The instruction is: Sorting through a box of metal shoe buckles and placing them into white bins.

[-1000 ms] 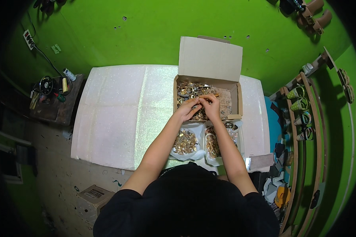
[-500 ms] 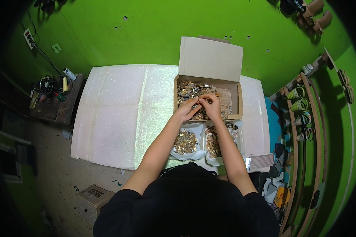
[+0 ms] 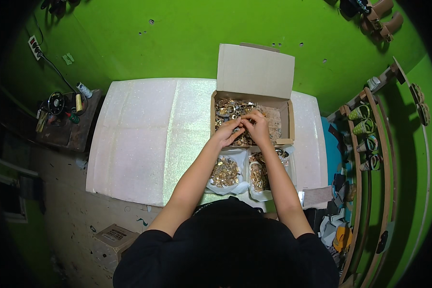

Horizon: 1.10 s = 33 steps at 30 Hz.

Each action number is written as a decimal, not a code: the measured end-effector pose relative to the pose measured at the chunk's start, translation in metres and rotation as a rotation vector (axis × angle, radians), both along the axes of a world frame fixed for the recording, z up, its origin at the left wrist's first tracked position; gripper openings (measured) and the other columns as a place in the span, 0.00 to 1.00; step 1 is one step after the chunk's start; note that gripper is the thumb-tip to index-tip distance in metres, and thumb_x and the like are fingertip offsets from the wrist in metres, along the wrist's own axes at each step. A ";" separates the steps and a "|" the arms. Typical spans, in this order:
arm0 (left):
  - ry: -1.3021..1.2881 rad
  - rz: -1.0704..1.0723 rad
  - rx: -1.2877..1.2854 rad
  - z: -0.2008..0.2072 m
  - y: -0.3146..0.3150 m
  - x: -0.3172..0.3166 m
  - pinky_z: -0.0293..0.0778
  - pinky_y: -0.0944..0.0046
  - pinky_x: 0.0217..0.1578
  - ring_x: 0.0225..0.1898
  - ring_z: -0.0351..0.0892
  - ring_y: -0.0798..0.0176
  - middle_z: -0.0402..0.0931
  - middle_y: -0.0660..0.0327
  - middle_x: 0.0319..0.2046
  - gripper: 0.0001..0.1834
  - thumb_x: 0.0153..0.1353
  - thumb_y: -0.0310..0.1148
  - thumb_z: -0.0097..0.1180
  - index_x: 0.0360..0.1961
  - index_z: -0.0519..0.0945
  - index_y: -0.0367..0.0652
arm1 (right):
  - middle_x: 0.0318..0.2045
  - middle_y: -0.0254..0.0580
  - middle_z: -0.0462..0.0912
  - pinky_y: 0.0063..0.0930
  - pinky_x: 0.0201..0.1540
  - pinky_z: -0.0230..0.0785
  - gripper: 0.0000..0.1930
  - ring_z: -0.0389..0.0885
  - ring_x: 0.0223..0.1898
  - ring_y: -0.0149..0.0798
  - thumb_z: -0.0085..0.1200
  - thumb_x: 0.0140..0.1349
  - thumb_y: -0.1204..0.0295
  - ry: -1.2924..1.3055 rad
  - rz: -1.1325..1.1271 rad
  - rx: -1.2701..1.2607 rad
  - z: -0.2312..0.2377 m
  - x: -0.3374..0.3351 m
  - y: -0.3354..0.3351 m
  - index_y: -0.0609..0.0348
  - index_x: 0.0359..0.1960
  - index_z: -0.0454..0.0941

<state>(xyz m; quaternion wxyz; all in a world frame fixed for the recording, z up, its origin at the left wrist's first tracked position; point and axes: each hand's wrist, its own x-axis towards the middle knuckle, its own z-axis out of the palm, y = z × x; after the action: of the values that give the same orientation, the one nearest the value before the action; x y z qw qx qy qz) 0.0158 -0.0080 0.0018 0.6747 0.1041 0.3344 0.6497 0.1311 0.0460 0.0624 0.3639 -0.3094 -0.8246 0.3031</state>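
Both my hands meet over an open cardboard box (image 3: 284,108). My left hand (image 3: 227,134) and my right hand (image 3: 258,128) bring their fingertips together in a pinch. Whatever lies between them is too small to make out. Shiny gold and silver metal pieces (image 3: 225,107), apparently buckles and similar fittings, fill the left part of the box. In front of it stands a tub lined with white plastic (image 3: 242,188), holding small gold and silver pieces (image 3: 224,173). Beside that, another lined tub (image 3: 260,195) with metal pieces is partly covered by my right forearm.
The box's lid (image 3: 256,69) stands raised toward the green wall. A pale, shiny sheet (image 3: 134,139) covers the table. At the left a sewing machine wheel (image 3: 56,102) and thread spools (image 3: 84,90) sit on a dark stand. Sandals hang on a wooden rack (image 3: 388,192) at the right.
My right hand's fingers have shifted slightly at the pinch. My left hand and both arms stay almost in place.
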 end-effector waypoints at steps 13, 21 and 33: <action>-0.044 0.031 -0.008 0.003 0.000 0.001 0.72 0.71 0.42 0.36 0.69 0.68 0.68 0.62 0.29 0.10 0.56 0.35 0.47 0.30 0.70 0.37 | 0.22 0.42 0.73 0.23 0.27 0.63 0.05 0.72 0.24 0.35 0.54 0.43 0.79 0.178 -0.110 0.024 -0.014 -0.005 -0.005 0.65 0.24 0.75; -0.053 0.034 -0.027 -0.005 0.003 -0.003 0.70 0.73 0.43 0.39 0.69 0.70 0.68 0.63 0.33 0.13 0.56 0.38 0.46 0.35 0.70 0.39 | 0.23 0.42 0.74 0.24 0.28 0.64 0.06 0.73 0.25 0.35 0.55 0.44 0.75 0.058 -0.020 -0.081 -0.006 -0.002 -0.001 0.64 0.24 0.75; -0.084 0.036 -0.067 -0.002 0.002 -0.002 0.70 0.74 0.38 0.35 0.68 0.74 0.69 0.66 0.33 0.10 0.56 0.37 0.48 0.35 0.71 0.44 | 0.24 0.42 0.73 0.33 0.28 0.66 0.05 0.74 0.27 0.44 0.52 0.46 0.72 -0.144 -0.114 0.262 0.004 -0.009 -0.017 0.60 0.24 0.75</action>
<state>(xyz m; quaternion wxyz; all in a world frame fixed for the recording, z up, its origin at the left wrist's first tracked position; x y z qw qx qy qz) 0.0139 -0.0060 -0.0004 0.6795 0.0479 0.3293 0.6539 0.1222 0.0294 0.0663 0.3577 -0.3264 -0.8622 0.1487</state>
